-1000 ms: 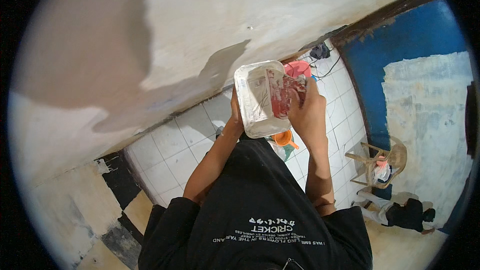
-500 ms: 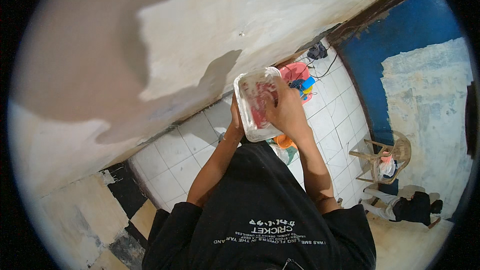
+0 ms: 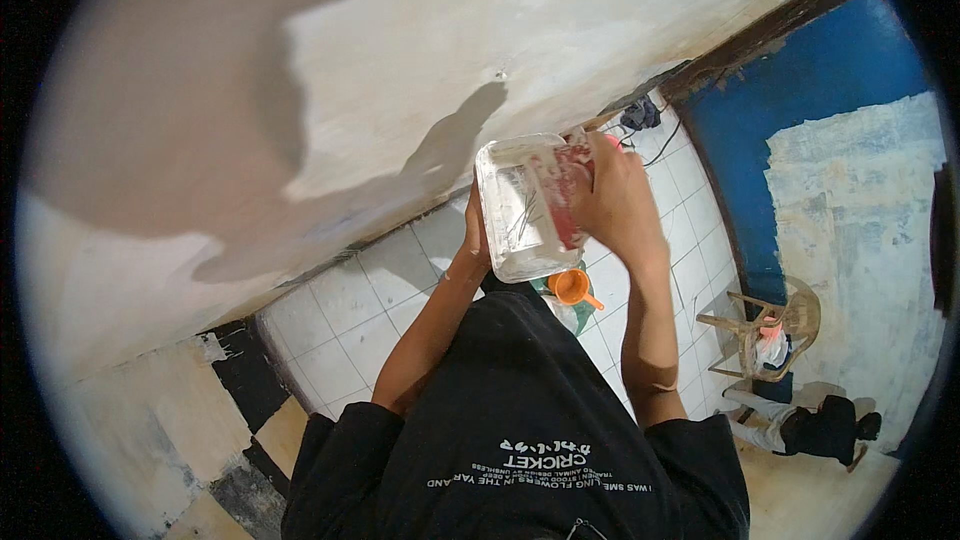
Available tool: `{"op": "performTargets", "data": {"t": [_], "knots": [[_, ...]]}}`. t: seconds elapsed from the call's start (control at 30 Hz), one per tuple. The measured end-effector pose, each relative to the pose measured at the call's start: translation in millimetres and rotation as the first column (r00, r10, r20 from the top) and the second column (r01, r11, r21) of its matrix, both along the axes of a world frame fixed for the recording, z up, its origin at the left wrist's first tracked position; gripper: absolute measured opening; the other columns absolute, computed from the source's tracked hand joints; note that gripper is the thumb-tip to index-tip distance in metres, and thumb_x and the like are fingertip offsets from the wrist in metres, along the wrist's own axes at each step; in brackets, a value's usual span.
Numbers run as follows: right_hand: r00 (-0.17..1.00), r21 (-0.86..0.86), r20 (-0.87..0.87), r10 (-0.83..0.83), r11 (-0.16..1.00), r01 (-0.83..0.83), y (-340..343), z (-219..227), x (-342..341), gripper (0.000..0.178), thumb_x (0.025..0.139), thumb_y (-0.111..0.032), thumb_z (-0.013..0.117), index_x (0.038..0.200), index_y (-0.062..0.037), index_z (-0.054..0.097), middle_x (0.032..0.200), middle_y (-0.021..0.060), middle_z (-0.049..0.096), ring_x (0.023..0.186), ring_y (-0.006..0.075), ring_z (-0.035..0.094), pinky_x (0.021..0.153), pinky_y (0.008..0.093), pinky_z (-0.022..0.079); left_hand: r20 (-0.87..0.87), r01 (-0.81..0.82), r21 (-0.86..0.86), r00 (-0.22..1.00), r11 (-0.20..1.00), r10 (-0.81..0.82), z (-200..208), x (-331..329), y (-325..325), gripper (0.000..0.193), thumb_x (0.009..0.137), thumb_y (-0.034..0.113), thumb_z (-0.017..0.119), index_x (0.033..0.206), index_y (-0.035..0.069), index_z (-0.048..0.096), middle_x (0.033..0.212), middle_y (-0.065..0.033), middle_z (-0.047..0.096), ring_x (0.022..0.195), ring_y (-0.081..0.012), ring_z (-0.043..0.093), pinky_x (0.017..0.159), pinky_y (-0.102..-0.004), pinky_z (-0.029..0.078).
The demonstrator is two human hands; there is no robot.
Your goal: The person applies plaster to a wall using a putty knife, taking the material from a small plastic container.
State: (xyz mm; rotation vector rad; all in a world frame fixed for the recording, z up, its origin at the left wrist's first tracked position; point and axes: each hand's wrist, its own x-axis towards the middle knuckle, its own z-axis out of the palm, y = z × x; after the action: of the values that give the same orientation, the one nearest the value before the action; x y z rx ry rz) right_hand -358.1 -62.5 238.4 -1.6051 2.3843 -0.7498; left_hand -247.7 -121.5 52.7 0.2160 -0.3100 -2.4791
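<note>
My left hand [image 3: 474, 227] grips a rectangular tub [image 3: 512, 265] by its left side; most of its fingers are hidden behind the wall of the tub. White paste is smeared over the inside. In my right hand [image 3: 618, 195] is a flat red scraper [image 3: 568, 190], streaked with the same white paste and slightly blurred. The scraper lies across the tub's right rim, its left edge over the opening. My right fingers wrap round its far side.
An orange dipper [image 3: 571, 287] is below the tub on white floor tiles [image 3: 355, 285]. A plastered wall [image 3: 400, 50] rises close ahead. To the right stand a plastic chair [image 3: 790, 320] and a person in dark clothes [image 3: 820, 427]. Dark cloth [image 3: 640, 115] and cables lie near the corner.
My right hand has moved right with the scraper, from inside the tub to its right rim. The tub has shifted slightly right, and more of the orange dipper shows.
</note>
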Motion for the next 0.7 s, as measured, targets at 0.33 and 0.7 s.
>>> {"op": "performTargets", "data": {"t": [0.33,0.7], "knots": [[0.974,0.107,-0.208,0.085,0.992,-0.064,-27,-21,-11,0.013,0.071,-0.001,0.055,0.081,0.0071,0.054,0.068,0.0285,0.057,0.071,0.0439,0.059,0.066,0.0486,0.047,0.014,0.087,0.062,0.996,0.994,-0.088,17,2,0,0.067,0.095,0.056,0.029,0.136,0.004,0.037,0.129,-0.0162,0.050,0.112,-0.0288,0.055,0.097,-0.0432,0.046],[0.960,0.181,-0.184,0.212,0.967,-0.179,-48,5,18,0.020,0.069,-0.001,0.058,0.088,0.0062,0.056,0.071,0.0273,0.059,0.075,0.0448,0.059,0.067,0.0487,0.048,-0.008,0.088,0.065,0.996,0.994,-0.087,19,0,-6,0.054,0.097,0.042,0.033,0.135,0.004,0.037,0.129,-0.0159,0.049,0.112,-0.0273,0.055,0.097,-0.0414,0.046]]}}
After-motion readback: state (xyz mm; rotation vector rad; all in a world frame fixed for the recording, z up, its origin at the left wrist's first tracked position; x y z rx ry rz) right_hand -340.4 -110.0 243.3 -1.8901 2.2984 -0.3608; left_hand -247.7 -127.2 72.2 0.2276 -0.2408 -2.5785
